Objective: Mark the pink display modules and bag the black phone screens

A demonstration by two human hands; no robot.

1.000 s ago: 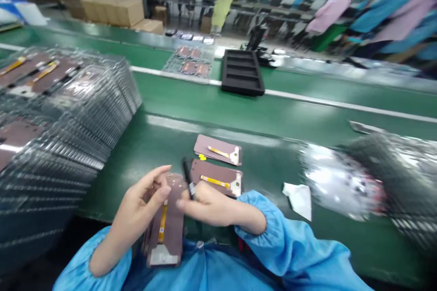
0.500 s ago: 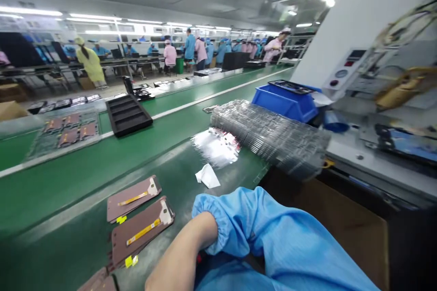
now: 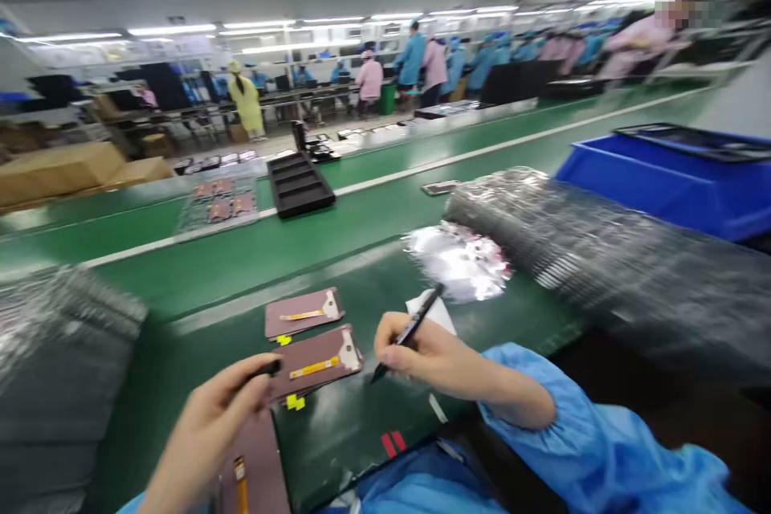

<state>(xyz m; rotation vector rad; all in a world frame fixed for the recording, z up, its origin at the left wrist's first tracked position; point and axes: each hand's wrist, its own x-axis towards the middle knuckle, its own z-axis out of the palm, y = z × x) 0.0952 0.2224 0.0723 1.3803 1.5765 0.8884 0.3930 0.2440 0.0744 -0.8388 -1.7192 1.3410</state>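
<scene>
My right hand (image 3: pixel 415 345) grips a black marker pen (image 3: pixel 425 313) with its dark tip slanting down toward the green work mat. Between the thumb and finger of my left hand (image 3: pixel 210 418) is a small black pen cap (image 3: pixel 268 369). Just right of that hand lies a stack of brownish phone panels (image 3: pixel 295 357) with a yellow flex strip and yellow tabs. Behind it is a second panel stack (image 3: pixel 304 312). Another panel (image 3: pixel 259 458) lies partly hidden under my left forearm. A white paper piece (image 3: pixel 442 315) shows behind my right hand.
Clear plastic trays (image 3: pixel 518 217) are piled at right, beside a blue bin (image 3: pixel 662 177). More stacked trays (image 3: pixel 60 369) stand at left. Shiny film sheets (image 3: pixel 461 257) lie mid-mat. Across the green belt sits a black divided tray (image 3: pixel 299 183). People work in the background.
The view has swung left, bringing the left tray stack into sight. Both hands now show over the mat, with the marker and its cap apart; earlier only one forearm and a blue sleeve showed.
</scene>
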